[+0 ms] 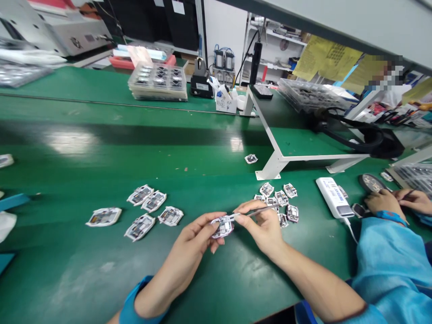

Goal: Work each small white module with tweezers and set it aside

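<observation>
Between the thumb and fingers of my left hand (199,236) is a small white-framed electronic module (222,228), its circuit side facing up. My right hand (261,225) grips a pair of tweezers (254,211), whose tips reach the upper part of that module. What the tips touch is too small to make out. Close beyond my right hand lies a cluster of similar modules (281,198). To the left of my left hand, several more modules (140,226) rest on the green table (84,265).
A white-legged shelf (275,164) stands at the right, with a headset (351,130) on it. A white power bank (334,197) with a cable lies nearby. At the far right, a co-worker's hands (384,204) handle small parts. Stacked clear trays (158,83) sit at the back.
</observation>
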The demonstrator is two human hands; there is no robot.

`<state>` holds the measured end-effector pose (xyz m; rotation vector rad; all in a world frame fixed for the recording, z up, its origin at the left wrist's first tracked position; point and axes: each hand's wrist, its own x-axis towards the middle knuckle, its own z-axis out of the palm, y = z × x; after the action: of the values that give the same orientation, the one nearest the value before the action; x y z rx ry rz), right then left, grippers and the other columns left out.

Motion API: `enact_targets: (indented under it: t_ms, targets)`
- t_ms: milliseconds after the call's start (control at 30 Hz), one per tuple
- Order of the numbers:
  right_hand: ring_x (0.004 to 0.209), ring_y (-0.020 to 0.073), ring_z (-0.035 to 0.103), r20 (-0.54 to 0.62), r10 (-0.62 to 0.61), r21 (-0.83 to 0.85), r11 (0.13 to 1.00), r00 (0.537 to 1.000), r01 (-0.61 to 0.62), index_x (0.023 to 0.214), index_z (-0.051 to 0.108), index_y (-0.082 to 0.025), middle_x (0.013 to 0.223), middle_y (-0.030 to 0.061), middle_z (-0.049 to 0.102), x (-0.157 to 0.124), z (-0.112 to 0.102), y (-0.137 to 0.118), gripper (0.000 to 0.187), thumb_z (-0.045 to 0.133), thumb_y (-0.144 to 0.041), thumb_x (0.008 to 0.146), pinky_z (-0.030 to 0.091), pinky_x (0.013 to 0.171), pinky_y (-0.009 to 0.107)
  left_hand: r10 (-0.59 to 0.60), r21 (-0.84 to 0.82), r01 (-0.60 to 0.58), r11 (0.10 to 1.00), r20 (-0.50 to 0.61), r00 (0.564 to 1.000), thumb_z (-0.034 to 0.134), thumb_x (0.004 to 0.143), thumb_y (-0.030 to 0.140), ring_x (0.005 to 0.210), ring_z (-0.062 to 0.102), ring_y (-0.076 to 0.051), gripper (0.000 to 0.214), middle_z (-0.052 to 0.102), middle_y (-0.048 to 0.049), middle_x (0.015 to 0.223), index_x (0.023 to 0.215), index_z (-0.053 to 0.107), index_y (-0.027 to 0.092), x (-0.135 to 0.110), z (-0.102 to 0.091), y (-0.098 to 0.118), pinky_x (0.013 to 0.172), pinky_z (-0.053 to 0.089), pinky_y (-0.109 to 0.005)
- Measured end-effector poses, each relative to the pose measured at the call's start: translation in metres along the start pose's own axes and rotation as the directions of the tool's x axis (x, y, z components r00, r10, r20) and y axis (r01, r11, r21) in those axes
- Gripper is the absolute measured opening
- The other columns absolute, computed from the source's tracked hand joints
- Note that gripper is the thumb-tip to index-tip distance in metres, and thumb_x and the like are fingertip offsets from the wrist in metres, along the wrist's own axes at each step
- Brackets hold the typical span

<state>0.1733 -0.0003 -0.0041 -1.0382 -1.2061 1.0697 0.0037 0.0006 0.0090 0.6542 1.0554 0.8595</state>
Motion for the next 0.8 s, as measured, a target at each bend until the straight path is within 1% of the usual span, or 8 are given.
enact_targets:
  t_ms: [67,167,267,333,433,533,633,800]
  targets:
    - [0.080,0.0198,0.071,0.019,-0.042,-0.014,0.999,0.999,0.042,0.082,0.072,-0.024,0.083,0.0032,0.074,-0.0004,-0.0001,0.0008,0.007,0.076,-0.029,0.080,0.057,0.076,0.036,-0.015,-0.029,0.016,0.999,0.010,1.000,0.082,0.068,0.036,0.060,0.055,-0.014,0.034,0.067,-0.0012,0.071,0.094,0.074,0.015,-0.0020,0.0005,0.0016,0.052,0.040,-0.024]
    - [0.079,0.0211,0.070,0.058,-0.137,-0.053,0.989,0.989,0.140,0.079,0.073,-0.025,0.080,0.0034,0.076,0.0001,-0.0005,0.0003,0.003,0.077,-0.025,0.080,0.056,0.078,0.039,-0.030,-0.058,0.031,0.998,0.029,0.999,0.082,0.068,0.037,0.061,0.055,-0.014,0.035,0.068,-0.0021,0.074,0.094,0.075,0.015,-0.0038,0.0007,0.0037,0.053,0.041,-0.025]
    - [0.079,0.0222,0.070,0.082,-0.201,-0.081,0.975,0.976,0.208,0.077,0.074,-0.026,0.079,0.0033,0.077,0.0008,-0.0009,-0.0020,0.005,0.078,-0.024,0.078,0.055,0.079,0.041,-0.019,-0.022,0.020,1.000,0.034,0.999,0.083,0.068,0.037,0.059,0.054,-0.013,0.034,0.067,-0.0011,0.072,0.093,0.073,0.016,-0.0033,0.0012,0.0047,0.053,0.040,-0.024]
    - [0.079,0.0218,0.071,0.073,-0.167,-0.063,0.983,0.983,0.172,0.078,0.074,-0.025,0.080,0.0034,0.077,0.0009,-0.0011,-0.0036,0.004,0.078,-0.024,0.079,0.056,0.078,0.040,0.020,0.029,-0.021,0.999,0.033,0.999,0.083,0.068,0.037,0.059,0.053,-0.013,0.033,0.065,0.0007,0.068,0.092,0.071,0.017,-0.0023,0.0016,0.0044,0.051,0.039,-0.024]
    - [0.079,0.0198,0.071,0.016,-0.034,-0.003,0.999,0.999,0.034,0.082,0.072,-0.024,0.082,0.0028,0.076,0.0005,-0.0011,-0.0049,0.005,0.076,-0.025,0.079,0.056,0.074,0.035,0.127,0.144,-0.130,0.981,0.029,0.991,0.081,0.069,0.036,0.057,0.053,-0.014,0.033,0.063,0.0021,0.063,0.093,0.069,0.018,-0.0011,0.0017,0.0024,0.050,0.039,-0.023]
    - [0.074,0.0176,0.070,-0.028,0.075,0.026,0.997,0.997,-0.074,0.080,0.070,-0.023,0.078,0.0012,0.074,0.0006,-0.0005,-0.0044,0.009,0.077,-0.027,0.077,0.055,0.071,0.031,0.206,0.249,-0.205,0.947,0.023,0.978,0.079,0.069,0.035,0.056,0.054,-0.014,0.031,0.065,0.0013,0.064,0.093,0.068,0.018,-0.0010,0.0014,0.0003,0.050,0.041,-0.024]
    - [0.071,0.0169,0.068,-0.038,0.125,0.035,0.992,0.991,-0.124,0.077,0.069,-0.022,0.075,0.0005,0.073,0.0017,0.0001,-0.0025,0.011,0.078,-0.029,0.075,0.055,0.069,0.030,0.235,0.291,-0.233,0.928,0.028,0.972,0.077,0.070,0.034,0.056,0.056,-0.016,0.028,0.065,0.0004,0.064,0.091,0.068,0.020,-0.0013,0.0015,-0.0006,0.050,0.042,-0.025]
    - [0.064,0.0162,0.067,-0.046,0.172,0.053,0.984,0.984,-0.169,0.073,0.069,-0.021,0.069,0.0001,0.072,0.0045,0.0004,-0.0010,0.016,0.080,-0.032,0.070,0.054,0.063,0.029,0.261,0.302,-0.261,0.917,0.039,0.964,0.077,0.068,0.033,0.058,0.057,-0.017,0.025,0.066,0.0000,0.067,0.089,0.068,0.022,-0.0007,0.0018,-0.0008,0.052,0.042,-0.026]
